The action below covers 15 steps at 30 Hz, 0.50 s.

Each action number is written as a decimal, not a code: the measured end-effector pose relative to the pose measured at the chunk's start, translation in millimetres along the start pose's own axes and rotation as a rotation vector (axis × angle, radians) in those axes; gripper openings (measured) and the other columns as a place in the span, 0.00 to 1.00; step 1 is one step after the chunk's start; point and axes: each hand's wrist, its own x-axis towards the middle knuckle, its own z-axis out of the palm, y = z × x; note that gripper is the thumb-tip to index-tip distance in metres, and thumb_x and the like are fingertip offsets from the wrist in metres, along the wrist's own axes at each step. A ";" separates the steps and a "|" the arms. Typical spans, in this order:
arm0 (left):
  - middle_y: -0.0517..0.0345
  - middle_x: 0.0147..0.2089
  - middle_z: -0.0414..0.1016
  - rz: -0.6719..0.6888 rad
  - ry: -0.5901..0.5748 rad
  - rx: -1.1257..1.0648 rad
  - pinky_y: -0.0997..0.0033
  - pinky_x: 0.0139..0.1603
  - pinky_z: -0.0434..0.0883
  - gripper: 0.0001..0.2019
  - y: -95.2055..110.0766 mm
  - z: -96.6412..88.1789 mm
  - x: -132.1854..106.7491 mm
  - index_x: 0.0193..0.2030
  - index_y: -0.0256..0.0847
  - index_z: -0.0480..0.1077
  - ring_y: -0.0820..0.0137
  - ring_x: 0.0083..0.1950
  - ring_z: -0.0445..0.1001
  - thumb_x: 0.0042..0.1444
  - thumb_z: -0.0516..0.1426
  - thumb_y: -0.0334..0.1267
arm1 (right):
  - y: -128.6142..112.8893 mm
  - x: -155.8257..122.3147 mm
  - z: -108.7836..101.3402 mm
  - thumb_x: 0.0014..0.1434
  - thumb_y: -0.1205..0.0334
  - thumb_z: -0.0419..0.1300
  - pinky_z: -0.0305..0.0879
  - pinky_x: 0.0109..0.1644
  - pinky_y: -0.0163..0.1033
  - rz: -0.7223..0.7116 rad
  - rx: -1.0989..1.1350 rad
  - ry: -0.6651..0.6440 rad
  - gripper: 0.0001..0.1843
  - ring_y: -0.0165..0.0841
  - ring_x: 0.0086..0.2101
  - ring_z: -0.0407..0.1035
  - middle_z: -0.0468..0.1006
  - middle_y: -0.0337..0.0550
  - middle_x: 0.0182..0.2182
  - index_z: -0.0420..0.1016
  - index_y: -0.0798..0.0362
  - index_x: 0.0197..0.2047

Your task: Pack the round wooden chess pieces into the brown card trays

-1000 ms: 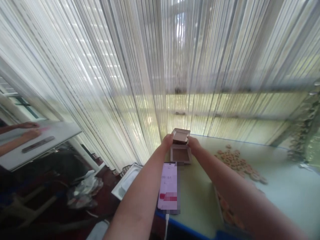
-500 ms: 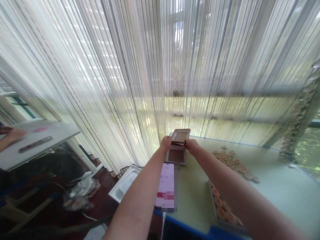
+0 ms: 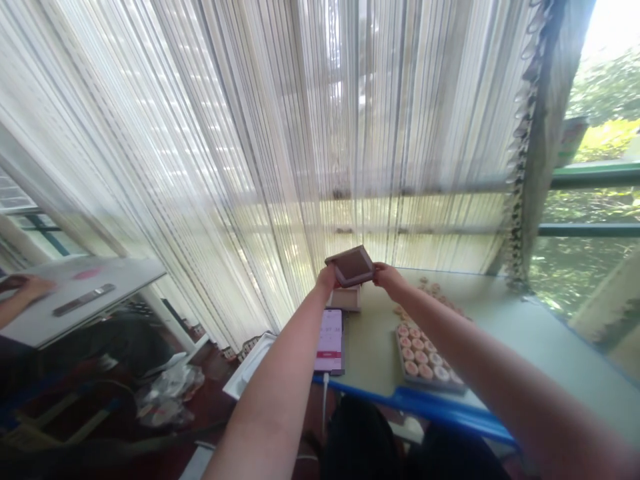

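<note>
Raised over the far end of the table (image 3: 367,360) is a shallow rectangular box (image 3: 354,265), tilted, with a brown inside and a pale rim. My left hand (image 3: 327,277) grips its left edge, and my right hand (image 3: 388,277) pinches the right corner. Below it on the table stands another shallow box (image 3: 349,300), partly covered by the raised one. A phone (image 3: 329,340) with a lit screen lies nearest to that box. Right of the phone, a tray of round pale pieces with pinkish tops (image 3: 420,353) is partly hidden by my right forearm.
Loose round pieces (image 3: 434,291) lie behind the tray. A white cable (image 3: 325,407) runs down from the phone. At left are a white tray (image 3: 250,365), a crumpled plastic bag (image 3: 173,387) and another person's hand (image 3: 33,289) at a white table. A sheer curtain (image 3: 280,133) hangs behind.
The held box has risen and turned, so its brown side now faces me. My view has shifted, bringing the tray of round pieces more fully into sight.
</note>
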 end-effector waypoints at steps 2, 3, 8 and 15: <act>0.48 0.34 0.75 -0.082 -0.065 -0.188 0.69 0.32 0.71 0.27 12.0 11.2 -17.5 0.43 0.34 0.69 0.69 0.31 0.73 0.59 0.38 0.53 | -1.0 -18.1 -17.8 0.39 0.72 0.50 0.62 0.30 0.35 -0.009 -0.024 0.058 0.20 0.30 0.23 0.64 0.74 0.39 0.22 0.74 0.56 0.36; 0.49 0.33 0.75 -0.101 -0.088 -0.227 0.69 0.32 0.71 0.28 16.9 18.0 -26.7 0.43 0.35 0.69 0.69 0.31 0.73 0.58 0.38 0.54 | -0.3 -27.5 -27.5 0.38 0.72 0.49 0.62 0.31 0.35 -0.017 -0.035 0.086 0.21 0.31 0.25 0.65 0.75 0.40 0.24 0.74 0.56 0.36; 0.51 0.34 0.74 -0.044 -0.245 -0.240 0.68 0.31 0.71 0.23 28.5 58.2 -66.3 0.40 0.37 0.70 0.70 0.29 0.72 0.54 0.47 0.54 | 11.2 -68.8 -78.0 0.40 0.69 0.49 0.62 0.34 0.36 -0.023 -0.057 0.172 0.21 0.33 0.30 0.66 0.76 0.41 0.29 0.74 0.56 0.37; 0.56 0.31 0.72 0.181 -0.201 -0.330 0.72 0.32 0.71 0.10 29.6 105.0 -95.5 0.40 0.37 0.70 0.72 0.31 0.71 0.51 0.55 0.36 | 15.2 -120.3 -132.7 0.40 0.69 0.55 0.65 0.29 0.36 0.100 0.015 0.082 0.13 0.30 0.23 0.65 0.72 0.38 0.22 0.71 0.54 0.32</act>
